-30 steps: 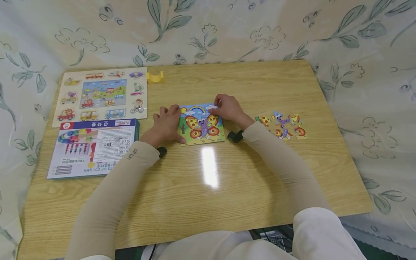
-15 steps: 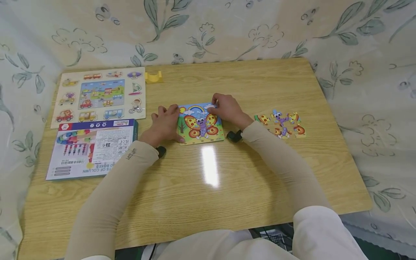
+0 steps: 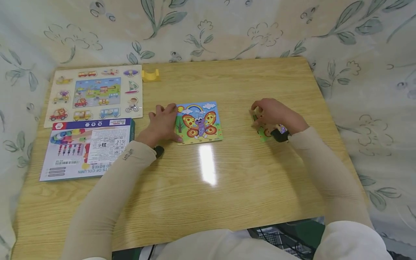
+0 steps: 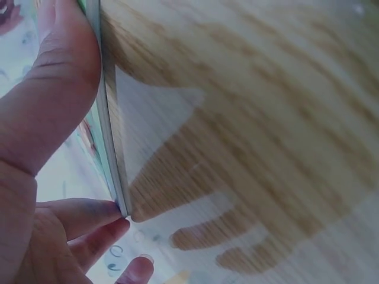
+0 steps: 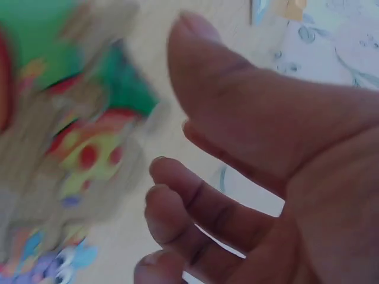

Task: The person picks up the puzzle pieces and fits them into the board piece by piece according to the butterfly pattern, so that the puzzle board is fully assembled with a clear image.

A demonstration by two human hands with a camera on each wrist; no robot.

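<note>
A square butterfly puzzle board (image 3: pixel 203 121) lies flat on the table. My left hand (image 3: pixel 159 126) holds it along its left side, thumb at the near corner and a fingertip at the far one. In the left wrist view, the board's thin edge (image 4: pixel 108 124) runs between thumb and forefinger. My right hand (image 3: pixel 276 113) hovers over loose puzzle pieces (image 3: pixel 264 134) to the right and hides most of them. The right wrist view has its thumb and fingers apart with nothing between them, beside a blurred yellow piece with red spots (image 5: pixel 95 154).
At the back left lies a wooden vehicle puzzle (image 3: pixel 97 92), with a purple-and-white box (image 3: pixel 84 151) in front of it. A small yellow curved block (image 3: pixel 151 75) stands beside the vehicle puzzle. A floral curtain (image 3: pixel 227 32) hangs behind the table (image 3: pixel 182 202).
My right hand has left the board's upper right corner and moved right to the loose pieces. The left hand keeps its place at the board's left side.
</note>
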